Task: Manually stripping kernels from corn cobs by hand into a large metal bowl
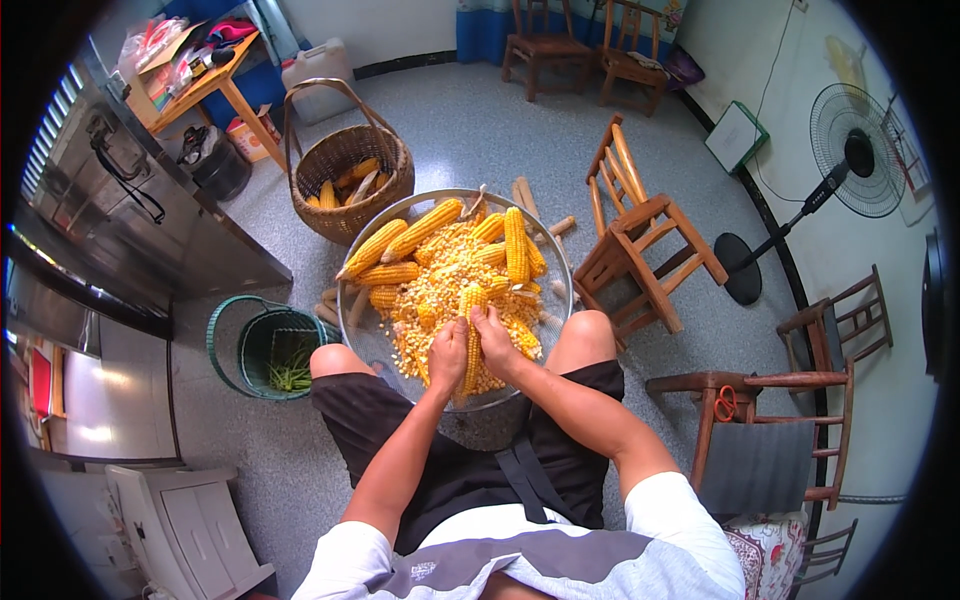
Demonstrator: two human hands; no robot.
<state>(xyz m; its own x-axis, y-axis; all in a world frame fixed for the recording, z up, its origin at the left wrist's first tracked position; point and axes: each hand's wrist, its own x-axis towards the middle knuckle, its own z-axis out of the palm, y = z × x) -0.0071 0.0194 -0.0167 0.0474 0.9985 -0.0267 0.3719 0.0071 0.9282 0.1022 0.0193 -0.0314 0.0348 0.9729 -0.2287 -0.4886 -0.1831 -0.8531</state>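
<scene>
Between my knees sits a wide round metal sieve (349, 322), heaped with loose corn kernels (420, 349) and several yellow ears of corn (424, 229). One ear of corn (472, 341) points away from me over the heap, gripped from both sides. My left hand (448, 351) is closed against its left side, and my right hand (491, 339) wraps its right side with the thumb on the kernels. The ear's lower end reaches down between my wrists. Another ear (516, 244) leans upright at the sieve's right.
A wicker basket (341, 214) with more ears stands behind the sieve. Bare cobs (527, 196) lie on the floor beyond the rim. At left is a green basket (259, 352) with green stalks. A wooden chair (637, 247) and a standing fan (847, 154) are at right.
</scene>
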